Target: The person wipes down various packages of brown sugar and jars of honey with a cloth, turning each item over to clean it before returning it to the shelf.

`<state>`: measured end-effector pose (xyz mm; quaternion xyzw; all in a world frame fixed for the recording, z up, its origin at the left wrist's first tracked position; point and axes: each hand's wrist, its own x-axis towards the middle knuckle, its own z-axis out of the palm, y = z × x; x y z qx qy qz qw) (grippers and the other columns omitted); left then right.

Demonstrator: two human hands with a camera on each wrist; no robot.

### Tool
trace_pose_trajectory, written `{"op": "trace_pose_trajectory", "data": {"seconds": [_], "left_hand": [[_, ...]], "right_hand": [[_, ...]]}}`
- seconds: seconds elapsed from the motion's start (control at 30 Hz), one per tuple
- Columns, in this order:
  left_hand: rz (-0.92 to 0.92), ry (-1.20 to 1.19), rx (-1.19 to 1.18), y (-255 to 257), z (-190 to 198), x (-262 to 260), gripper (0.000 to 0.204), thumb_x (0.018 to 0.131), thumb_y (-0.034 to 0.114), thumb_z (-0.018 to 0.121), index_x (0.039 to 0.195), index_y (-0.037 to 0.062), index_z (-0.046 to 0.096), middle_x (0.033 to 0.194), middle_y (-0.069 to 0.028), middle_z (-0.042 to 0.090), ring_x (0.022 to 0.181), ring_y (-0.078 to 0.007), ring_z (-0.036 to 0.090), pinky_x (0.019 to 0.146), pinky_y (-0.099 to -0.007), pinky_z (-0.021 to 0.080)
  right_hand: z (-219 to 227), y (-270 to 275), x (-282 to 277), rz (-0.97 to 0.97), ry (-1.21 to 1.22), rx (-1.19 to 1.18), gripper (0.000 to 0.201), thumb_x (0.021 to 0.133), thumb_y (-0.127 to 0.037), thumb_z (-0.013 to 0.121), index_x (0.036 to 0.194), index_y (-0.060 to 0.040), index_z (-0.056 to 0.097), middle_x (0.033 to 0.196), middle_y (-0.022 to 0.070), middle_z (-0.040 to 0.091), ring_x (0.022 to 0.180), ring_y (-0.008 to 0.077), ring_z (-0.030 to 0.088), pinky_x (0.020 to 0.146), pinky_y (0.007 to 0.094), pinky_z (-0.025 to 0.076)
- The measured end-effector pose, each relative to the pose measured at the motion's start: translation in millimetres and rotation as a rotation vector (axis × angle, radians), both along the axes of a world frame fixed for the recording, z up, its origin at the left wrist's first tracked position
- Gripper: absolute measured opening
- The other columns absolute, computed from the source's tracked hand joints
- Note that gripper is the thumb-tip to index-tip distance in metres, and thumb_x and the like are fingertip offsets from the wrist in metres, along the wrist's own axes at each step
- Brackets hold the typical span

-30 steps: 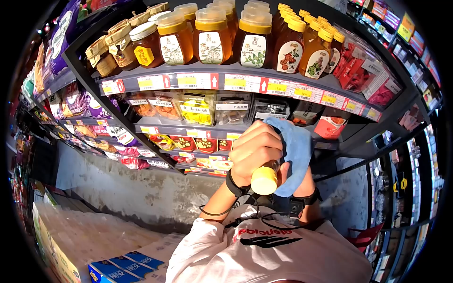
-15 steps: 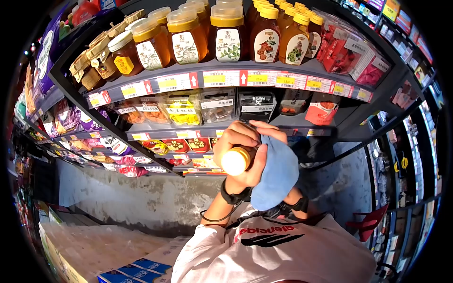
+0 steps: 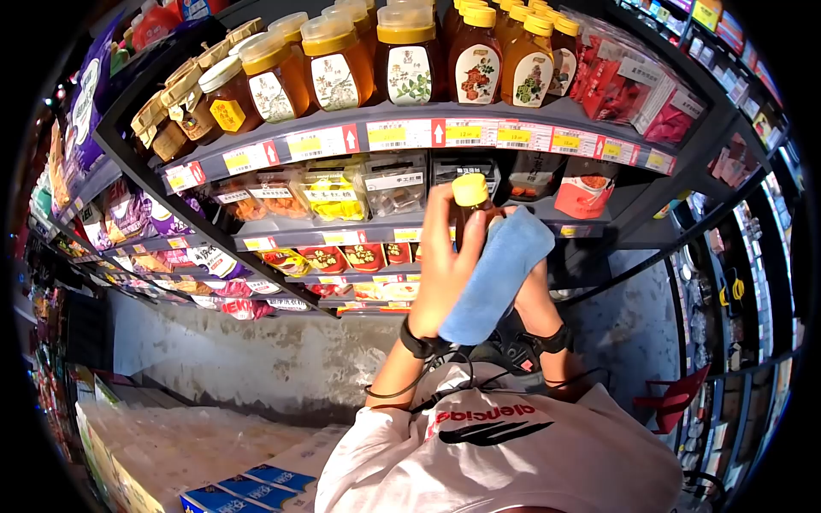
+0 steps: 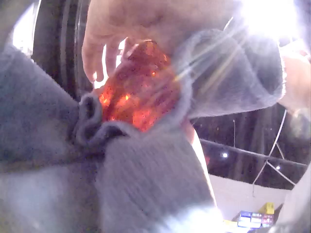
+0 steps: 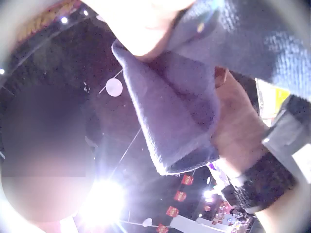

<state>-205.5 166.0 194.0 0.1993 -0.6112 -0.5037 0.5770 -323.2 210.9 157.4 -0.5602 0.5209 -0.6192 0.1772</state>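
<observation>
Shelf (image 3: 359,119), L hand (image 3: 440,278) w/ btl (image 3: 470,193), blue cloth (image 3: 503,269)

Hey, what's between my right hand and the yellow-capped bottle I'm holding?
The blue cloth lies between your right hand and the held bottle, as the head view shows.

The cloth (image 3: 505,274) looks soft and matt, the cap (image 3: 469,190) smooth plastic, the floor (image 3: 256,359) rough, blotchy concrete.
</observation>
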Motion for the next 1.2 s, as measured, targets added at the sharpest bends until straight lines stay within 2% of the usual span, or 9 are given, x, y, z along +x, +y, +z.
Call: {"op": "trace_pose_trajectory", "data": {"seconds": [0.1,0.23,0.5,0.53,0.57,0.63,0.73,0.93,1.2], "left_hand": [[-0.039,0.007,0.031,11,-3,-16,0.039,0.095,0.013,0.057,0.130,-0.0009,0.045,0.108,-0.0152,0.059,0.097,-0.0256,0.059,0.089,-0.0365,0.045],[0.081,0.002,-0.152,19,-10,-28,0.057,0.096,0.018,0.058,0.145,-0.0009,0.035,0.123,-0.0177,0.056,0.112,-0.0252,0.056,0.097,-0.0372,0.043],[-0.264,0.008,-0.155,13,6,-18,0.065,0.099,0.046,0.044,0.140,-0.0048,0.041,0.135,-0.0208,0.046,0.126,-0.0295,0.047,0.103,-0.0374,0.039],[-0.159,-0.041,-0.309,13,11,-17,0.075,0.096,0.053,0.046,0.144,-0.0039,0.036,0.140,-0.0221,0.041,0.129,-0.0329,0.043,0.104,-0.0397,0.039],[-0.159,-0.043,-0.308,13,10,-17,0.075,0.096,0.053,0.046,0.144,-0.0039,0.036,0.140,-0.0221,0.041,0.129,-0.0329,0.043,0.104,-0.0397,0.039],[0.032,-0.134,-0.442,10,8,-14,0.090,0.090,0.062,0.049,0.150,-0.0016,0.027,0.148,-0.0235,0.030,0.134,-0.0383,0.037,0.107,-0.0448,0.036],[-0.054,-0.005,-0.384,9,2,-19,0.086,0.090,0.058,0.050,0.149,-0.0010,0.027,0.149,-0.0227,0.027,0.136,-0.0366,0.037,0.109,-0.0460,0.034],[-0.075,-0.154,-0.425,17,7,-14,0.067,0.085,0.008,0.062,0.145,-0.0039,0.034,0.142,-0.0248,0.039,0.131,-0.0407,0.041,0.109,-0.0432,0.033],[-0.232,0.128,-0.174,30,0,-30,0.066,0.080,0.019,0.075,0.136,-0.0020,0.047,0.118,-0.0205,0.063,0.107,-0.0331,0.064,0.094,-0.0364,0.047]], "right_hand": [[9,6,-2,0.011,-0.170,-0.084,0.032,0.077,-0.010,0.072,0.105,-0.0002,0.060,0.101,0.0107,0.063,0.093,0.0215,0.063,0.083,0.0311,0.048],[28,17,4,-0.525,0.411,-0.328,0.032,0.073,-0.010,0.074,0.099,0.0029,0.063,0.096,0.0109,0.066,0.081,0.0209,0.064,0.074,0.0297,0.051],[21,30,5,-0.545,0.312,0.100,0.027,0.077,-0.015,0.064,0.099,0.0008,0.062,0.079,0.0126,0.063,0.068,0.0256,0.062,0.064,0.0335,0.050],[27,44,-8,-0.823,1.083,-0.309,0.044,0.084,-0.025,0.063,0.117,0.0043,0.054,0.111,0.0180,0.058,0.094,0.0200,0.056,0.079,0.0306,0.046],[23,41,5,-0.837,0.970,-0.431,0.055,0.085,-0.037,0.060,0.120,0.0051,0.053,0.118,0.0187,0.054,0.100,0.0281,0.053,0.084,0.0364,0.044],[-36,33,-24,-0.360,0.313,0.004,0.028,0.081,-0.020,0.062,0.099,0.0011,0.060,0.076,0.0122,0.059,0.069,0.0303,0.060,0.061,0.0379,0.047],[25,47,-4,-0.385,0.755,-0.253,0.033,0.081,-0.020,0.065,0.107,-0.0010,0.059,0.093,0.0099,0.062,0.084,0.0228,0.060,0.075,0.0331,0.048],[40,25,10,-0.325,0.234,-0.223,0.029,0.079,-0.016,0.066,0.102,-0.0003,0.059,0.090,0.0100,0.061,0.078,0.0237,0.060,0.069,0.0332,0.048],[64,11,6,-0.462,-0.215,-0.279,0.024,0.076,-0.010,0.067,0.096,0.0006,0.059,0.086,0.0100,0.061,0.070,0.0249,0.061,0.062,0.0332,0.049]]}}
